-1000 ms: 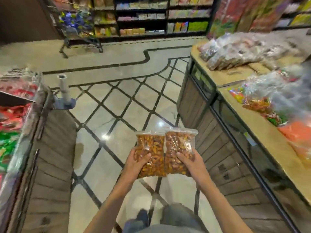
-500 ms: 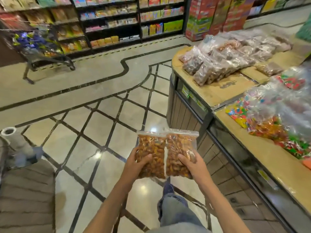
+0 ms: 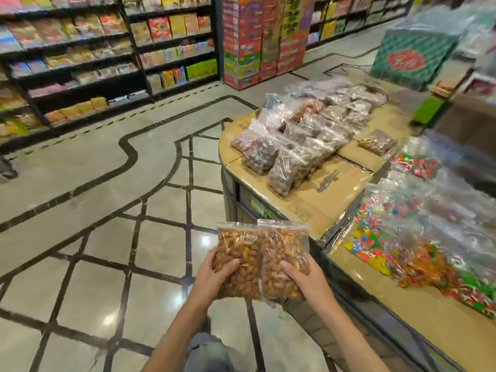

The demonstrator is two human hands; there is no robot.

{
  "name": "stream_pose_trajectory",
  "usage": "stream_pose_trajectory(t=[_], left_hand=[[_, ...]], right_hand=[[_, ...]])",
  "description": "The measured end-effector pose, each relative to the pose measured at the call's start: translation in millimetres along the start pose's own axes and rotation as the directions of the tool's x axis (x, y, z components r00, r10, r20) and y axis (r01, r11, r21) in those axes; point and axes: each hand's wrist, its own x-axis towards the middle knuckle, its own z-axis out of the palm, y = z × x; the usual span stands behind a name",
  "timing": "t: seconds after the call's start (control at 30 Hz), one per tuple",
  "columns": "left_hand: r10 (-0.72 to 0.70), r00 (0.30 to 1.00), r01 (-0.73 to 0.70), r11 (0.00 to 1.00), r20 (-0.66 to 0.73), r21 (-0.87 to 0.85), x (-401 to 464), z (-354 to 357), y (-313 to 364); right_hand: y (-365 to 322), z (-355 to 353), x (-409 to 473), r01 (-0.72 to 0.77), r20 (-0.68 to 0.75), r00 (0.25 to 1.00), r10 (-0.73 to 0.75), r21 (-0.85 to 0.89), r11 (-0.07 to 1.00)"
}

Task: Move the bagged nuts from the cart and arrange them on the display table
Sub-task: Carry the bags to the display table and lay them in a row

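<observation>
Head camera shows me two bags of nuts, side by side, up in the air over the floor and just beside the desk (image 3: 316,194). My left hand (image 3: 214,275) is wrapped around the left bag (image 3: 237,253), thumb on the front. My right hand (image 3: 303,277) is wrapped around the right bag (image 3: 281,251) the same way. Both hands are closed on their bags, not flat open.

I think the job is partly done. Many clear bags of nuts (image 3: 295,140) already lie in rows on the brown cardboard top of the desk. My two bags are not on it yet. I cannot see the cart, so I cannot tell how many bags are left. Bright candy bags (image 3: 402,251) sit on the part of the desk nearer to me.
</observation>
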Motion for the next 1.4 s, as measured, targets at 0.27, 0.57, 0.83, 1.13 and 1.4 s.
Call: stream_pose_trajectory(t=[0.27, 0.57, 0.83, 1.13, 1.4], left_hand=[[-0.023, 0.956, -0.003, 0.996, 0.293, 0.087, 156, -22, 61], [-0.08, 0.826, -0.021, 0.985, 0.558, 0.172, 268, 25, 117], [-0.075, 0.743, -0.085, 0.975, 0.665, 0.205, 340, 128, 158], [-0.003, 0.68, -0.221, 0.953, 0.733, 0.208, 417, 273, 206], [-0.056, 0.707, -0.215, 0.932, 0.705, 0.29, 511, 404, 227]], right_hand=[[-43, 46, 75, 0.01, -0.318, 0.947, 0.035, 0.14, 0.99], [-62, 46, 126, 0.028, -0.558, 0.822, 0.116, 0.242, 0.97], [-76, -21, 184, 0.132, -0.68, 0.718, 0.148, 0.342, 0.93], [-75, -122, 244, 0.202, -0.746, 0.65, 0.145, 0.353, 0.914], [-82, -188, 286, 0.131, -0.703, 0.648, 0.291, 0.48, 0.867]])
